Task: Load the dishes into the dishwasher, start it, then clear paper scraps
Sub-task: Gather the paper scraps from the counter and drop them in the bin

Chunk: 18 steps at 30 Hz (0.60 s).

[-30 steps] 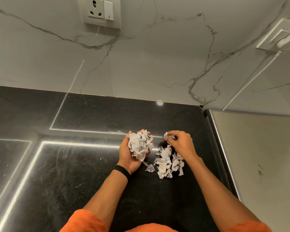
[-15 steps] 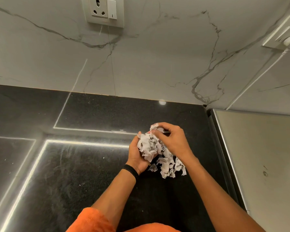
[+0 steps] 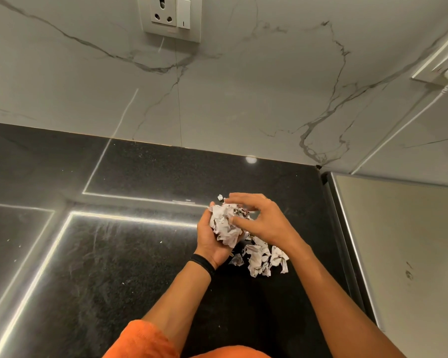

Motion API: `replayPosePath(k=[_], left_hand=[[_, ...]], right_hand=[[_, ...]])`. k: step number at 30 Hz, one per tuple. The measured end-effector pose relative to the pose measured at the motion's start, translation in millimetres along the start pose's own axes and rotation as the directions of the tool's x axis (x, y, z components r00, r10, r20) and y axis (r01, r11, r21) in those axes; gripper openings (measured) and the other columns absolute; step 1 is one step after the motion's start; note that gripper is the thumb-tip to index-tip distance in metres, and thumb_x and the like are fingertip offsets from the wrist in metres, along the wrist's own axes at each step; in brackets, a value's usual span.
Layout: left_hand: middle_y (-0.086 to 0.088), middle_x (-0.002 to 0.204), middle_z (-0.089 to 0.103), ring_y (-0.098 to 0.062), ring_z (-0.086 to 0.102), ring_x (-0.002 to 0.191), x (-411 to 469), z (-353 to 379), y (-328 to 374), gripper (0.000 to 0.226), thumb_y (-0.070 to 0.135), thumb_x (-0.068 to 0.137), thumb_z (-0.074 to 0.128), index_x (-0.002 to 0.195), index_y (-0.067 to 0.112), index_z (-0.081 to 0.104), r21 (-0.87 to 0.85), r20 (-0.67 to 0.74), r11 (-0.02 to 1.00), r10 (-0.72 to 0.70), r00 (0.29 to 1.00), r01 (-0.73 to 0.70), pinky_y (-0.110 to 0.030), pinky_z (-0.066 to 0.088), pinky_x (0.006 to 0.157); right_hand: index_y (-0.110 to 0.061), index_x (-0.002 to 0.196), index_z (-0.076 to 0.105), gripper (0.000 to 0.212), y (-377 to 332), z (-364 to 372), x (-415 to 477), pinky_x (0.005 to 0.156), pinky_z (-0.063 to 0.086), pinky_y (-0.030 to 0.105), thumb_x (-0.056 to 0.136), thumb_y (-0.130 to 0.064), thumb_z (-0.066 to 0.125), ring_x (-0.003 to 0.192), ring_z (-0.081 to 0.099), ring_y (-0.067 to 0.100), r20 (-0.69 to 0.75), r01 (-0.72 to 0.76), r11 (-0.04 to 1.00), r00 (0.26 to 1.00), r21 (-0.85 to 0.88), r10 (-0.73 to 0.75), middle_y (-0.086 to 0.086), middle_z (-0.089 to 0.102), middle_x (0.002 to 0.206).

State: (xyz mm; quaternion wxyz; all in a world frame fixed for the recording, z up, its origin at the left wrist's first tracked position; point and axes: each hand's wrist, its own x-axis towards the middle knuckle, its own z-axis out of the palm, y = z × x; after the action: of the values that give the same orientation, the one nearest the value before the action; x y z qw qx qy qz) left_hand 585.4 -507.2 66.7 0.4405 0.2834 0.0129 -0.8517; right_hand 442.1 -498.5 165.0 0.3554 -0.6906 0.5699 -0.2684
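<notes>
Broadly, a veined marble wall [image 3: 243, 99] fills twelve o'clock, above the black countertop [image 3: 114, 254]. A steel panel [image 3: 398, 254] stands at three o'clock and a socket plate [image 3: 170, 18] at the top. Near centre, the left hand [image 3: 210, 244] cups a paper wad [image 3: 224, 226] with its fingers curled round it. The right hand [image 3: 264, 223] lies on top, its fingers loosely straight. Loose scraps [image 3: 261, 259] rest on the counter at five o'clock of the wad.

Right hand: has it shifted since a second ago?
Yes. The right hand has moved left, away from the steel appliance edge, from above the loose scraps onto the paper wad held in the left hand.
</notes>
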Motion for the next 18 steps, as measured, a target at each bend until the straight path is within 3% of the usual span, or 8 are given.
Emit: replayPosePath(k=[3, 6, 11, 14, 18], left_hand=[[-0.016, 0.148, 0.051, -0.031, 0.061, 0.115, -0.3, -0.8, 2.3, 0.067, 0.054, 0.097, 0.053, 0.148, 0.011, 0.052, -0.013, 0.007, 1.000, 0.019, 1.000, -0.019, -0.046, 0.047, 0.102], [-0.016, 0.148, 0.054, -0.031, 0.064, 0.113, -6.4, -3.6, 7.1, 0.060, 0.051, 0.097, 0.052, 0.142, 0.012, 0.059, -0.038, -0.015, 0.998, 0.045, 0.999, -0.045, -0.045, 0.050, 0.096], [-0.020, 0.143, 0.058, -0.033, 0.063, 0.112, -17.6, -13.1, 23.2, 0.060, 0.048, 0.095, 0.053, 0.142, 0.011, 0.059, -0.098, -0.057, 0.991, 0.082, 0.995, -0.088, -0.041, 0.042, 0.104], [-0.018, 0.145, 0.056, -0.033, 0.063, 0.109, -21.5, -14.8, 33.1, 0.062, 0.044, 0.094, 0.053, 0.145, 0.009, 0.054, -0.125, -0.063, 0.984, 0.121, 0.991, -0.128, -0.038, 0.043, 0.099], [-0.017, 0.151, 0.052, -0.032, 0.054, 0.125, -22.6, -20.6, 42.5, 0.065, 0.047, 0.094, 0.054, 0.147, 0.010, 0.053, -0.121, -0.075, 0.980, 0.150, 0.986, -0.158, -0.040, 0.045, 0.099]], right_hand=[[-0.033, 0.117, 0.074, 0.031, 9.3, -6.7, 5.8, 0.095, 0.052, 0.025, 0.092, -0.014, 0.072, 0.112, 0.064, 0.000, -0.142, -0.046, 0.973, 0.987, 0.226, 0.079, -0.019, 0.071, 0.118], [-0.024, 0.111, 0.077, 0.027, 36.0, -5.8, 16.4, 0.099, 0.055, 0.033, 0.096, -0.006, 0.064, 0.106, 0.068, 0.000, -0.282, -0.125, 0.956, 0.938, 0.267, 0.201, -0.013, 0.075, 0.109], [-0.026, 0.119, 0.073, 0.034, 66.5, 10.4, 44.1, 0.103, 0.053, 0.034, 0.096, -0.004, 0.062, 0.110, 0.065, 0.004, -0.121, -0.240, 0.970, 0.965, -0.031, 0.234, -0.009, 0.071, 0.118], [-0.028, 0.134, 0.064, 0.042, 68.0, 25.8, 64.1, 0.106, 0.049, 0.036, 0.096, -0.010, 0.066, 0.122, 0.060, 0.013, 0.025, -0.122, 0.955, 0.991, -0.269, 0.134, -0.005, 0.064, 0.133], [-0.032, 0.152, 0.043, 0.058, 68.6, 48.8, 91.1, 0.110, 0.043, 0.040, 0.099, -0.026, 0.065, 0.131, 0.046, 0.025, 0.196, 0.069, 0.847, 0.980, -0.527, 0.042, 0.000, 0.049, 0.145]])
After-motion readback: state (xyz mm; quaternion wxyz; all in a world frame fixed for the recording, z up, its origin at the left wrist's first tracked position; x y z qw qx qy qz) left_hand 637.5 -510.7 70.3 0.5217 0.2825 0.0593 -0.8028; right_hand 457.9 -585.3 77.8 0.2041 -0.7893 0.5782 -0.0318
